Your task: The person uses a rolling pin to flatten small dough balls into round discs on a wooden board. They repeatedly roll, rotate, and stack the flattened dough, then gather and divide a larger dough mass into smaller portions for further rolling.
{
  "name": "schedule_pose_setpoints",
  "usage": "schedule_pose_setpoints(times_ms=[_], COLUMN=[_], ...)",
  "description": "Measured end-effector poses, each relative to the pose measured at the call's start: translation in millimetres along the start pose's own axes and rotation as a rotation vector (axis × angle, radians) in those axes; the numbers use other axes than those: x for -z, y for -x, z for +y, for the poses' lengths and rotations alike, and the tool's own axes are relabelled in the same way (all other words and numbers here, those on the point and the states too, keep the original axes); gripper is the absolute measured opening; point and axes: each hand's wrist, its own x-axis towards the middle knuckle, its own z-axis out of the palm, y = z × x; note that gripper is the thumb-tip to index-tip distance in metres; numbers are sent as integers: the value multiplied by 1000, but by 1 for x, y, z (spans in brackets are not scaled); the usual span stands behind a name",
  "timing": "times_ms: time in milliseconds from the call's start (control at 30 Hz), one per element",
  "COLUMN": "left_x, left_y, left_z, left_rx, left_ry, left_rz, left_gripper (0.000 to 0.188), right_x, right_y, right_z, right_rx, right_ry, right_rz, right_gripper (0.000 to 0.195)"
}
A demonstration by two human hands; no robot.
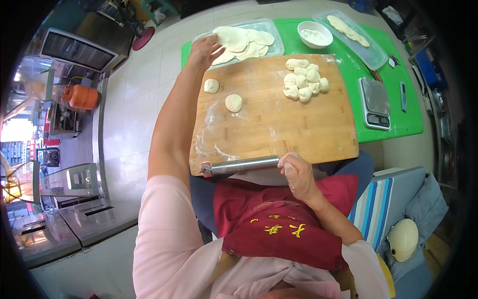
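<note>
My left hand [205, 51] reaches over the far left and pinches the edge of a flat round dough sheet [230, 37]. That sheet lies over several overlapping sheets in a clear plastic tray [276, 39]. In my right hand [297, 173] is one end of a metal rolling pin [244, 165] with a red far end, lying along the near edge of the wooden board [261, 127]. Two flattened dough pieces, one [211, 86] farther left and another [233, 103] nearer, rest on the board. A cluster of dough balls [301, 81] sits at the far right, and flour streaks the wood.
The board stands on a green table [403, 127]. A white bowl of flour [314, 34], a second plastic tray [373, 56] holding a dough strip [347, 30], and a digital kitchen scale [374, 102] are beyond and right. An orange gas cylinder [84, 97] stands at far left.
</note>
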Motion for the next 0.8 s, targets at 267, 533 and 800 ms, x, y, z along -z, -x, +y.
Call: schedule_pose_setpoints(times_ms=[267, 533, 800], left_x=[74, 62, 90], left_y=[4, 92, 247], left_z=[-67, -63, -73], left_rx=[-134, -379, -351], left_ry=[-931, -1592, -1533], left_rz=[224, -287, -238], left_gripper=[44, 44, 44], right_x=[-1, 1, -2], right_y=[-1, -4, 6], right_z=[4, 8, 12], right_rx=[44, 36, 19], right_ry=[8, 24, -17], right_rz=[3, 2, 14], right_gripper=[18, 23, 29])
